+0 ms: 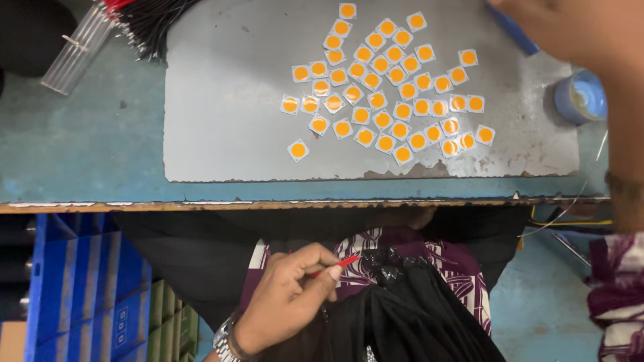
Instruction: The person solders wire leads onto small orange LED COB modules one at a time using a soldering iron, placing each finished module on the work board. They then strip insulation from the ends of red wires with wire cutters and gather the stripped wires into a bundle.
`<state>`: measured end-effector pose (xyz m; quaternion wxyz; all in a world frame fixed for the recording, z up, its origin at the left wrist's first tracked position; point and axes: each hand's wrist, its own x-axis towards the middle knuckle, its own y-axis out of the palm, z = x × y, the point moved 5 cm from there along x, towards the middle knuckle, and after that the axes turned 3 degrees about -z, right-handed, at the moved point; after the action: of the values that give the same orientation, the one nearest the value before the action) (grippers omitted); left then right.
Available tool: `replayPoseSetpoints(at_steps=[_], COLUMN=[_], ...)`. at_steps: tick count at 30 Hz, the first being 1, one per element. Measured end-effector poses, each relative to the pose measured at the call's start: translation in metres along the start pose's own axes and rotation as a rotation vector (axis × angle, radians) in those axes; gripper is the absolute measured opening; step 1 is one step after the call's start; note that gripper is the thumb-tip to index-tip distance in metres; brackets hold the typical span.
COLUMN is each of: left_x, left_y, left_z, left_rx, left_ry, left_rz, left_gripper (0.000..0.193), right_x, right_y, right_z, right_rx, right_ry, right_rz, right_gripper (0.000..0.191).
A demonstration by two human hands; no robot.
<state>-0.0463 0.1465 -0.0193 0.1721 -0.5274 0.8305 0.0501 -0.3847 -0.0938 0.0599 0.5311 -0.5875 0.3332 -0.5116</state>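
Here we hold a red wire (333,266) pinched in the left hand (288,298), its tip touching the black wire bundle (409,315) in our lap, just right of that hand. The right hand (570,27) reaches over the surface (87,154); we cannot tell its grip. The square orange-centred chips (386,87) lie unwired, well above the left hand.

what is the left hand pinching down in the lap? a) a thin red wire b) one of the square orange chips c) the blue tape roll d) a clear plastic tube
a: the left hand pinches a thin red wire above the bundle of black wires in the lap, while the square orange chips lie up on the grey sheet on the bench.
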Motion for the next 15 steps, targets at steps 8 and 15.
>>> replayPoseSetpoints(at_steps=[8,15], left_x=[0.015,0.031], left_y=[0.041,0.085], left_z=[-0.035,-0.035], left_rx=[-0.128,-0.16], left_ry=[0.446,0.355], left_rz=[0.125,0.171], left_gripper=[0.011,0.01], right_x=[-0.219,-0.272], right_y=[-0.043,0.025], right_z=[0.119,0.136], right_rx=[0.894,1.316], right_ry=[0.114,0.502], right_rz=[0.134,-0.113], right_gripper=[0.048,0.017])
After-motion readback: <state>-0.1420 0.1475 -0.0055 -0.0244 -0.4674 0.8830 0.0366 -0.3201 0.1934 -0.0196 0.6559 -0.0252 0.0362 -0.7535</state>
